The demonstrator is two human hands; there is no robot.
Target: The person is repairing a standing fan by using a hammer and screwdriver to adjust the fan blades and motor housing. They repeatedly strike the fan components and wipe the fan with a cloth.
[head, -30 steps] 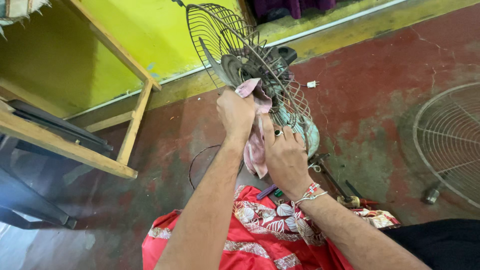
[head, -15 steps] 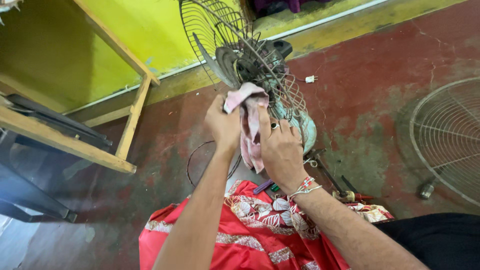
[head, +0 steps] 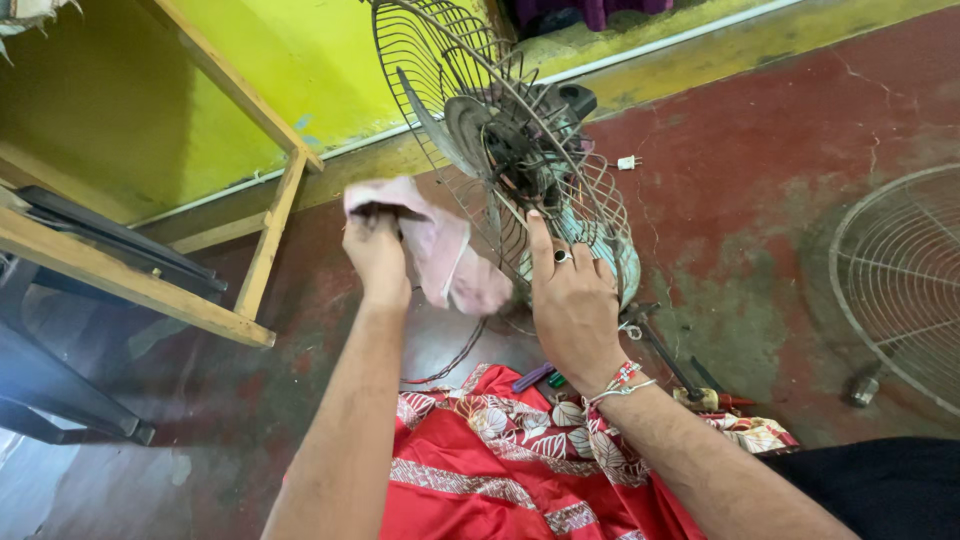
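Observation:
A table fan [head: 520,150] stands tilted on the red floor, its rear wire guard, blades and motor hub exposed. My right hand [head: 570,300] rests on the lower wires of that guard, one finger stretched up along them, a ring on another finger. My left hand [head: 375,255] is raised to the left of the fan and grips a pale pink cloth [head: 445,255], which hangs down between the two hands, clear of the guard.
A loose round wire guard [head: 900,280] lies on the floor at right. Pliers and small tools [head: 690,385] lie by my right wrist. A red patterned fabric [head: 500,460] covers my lap. A wooden bench [head: 150,280] stands at left before a yellow wall.
My left hand has pulled the pink cloth away from the fan guard toward the left. My right hand has let go of the cloth and now lies on the guard wires.

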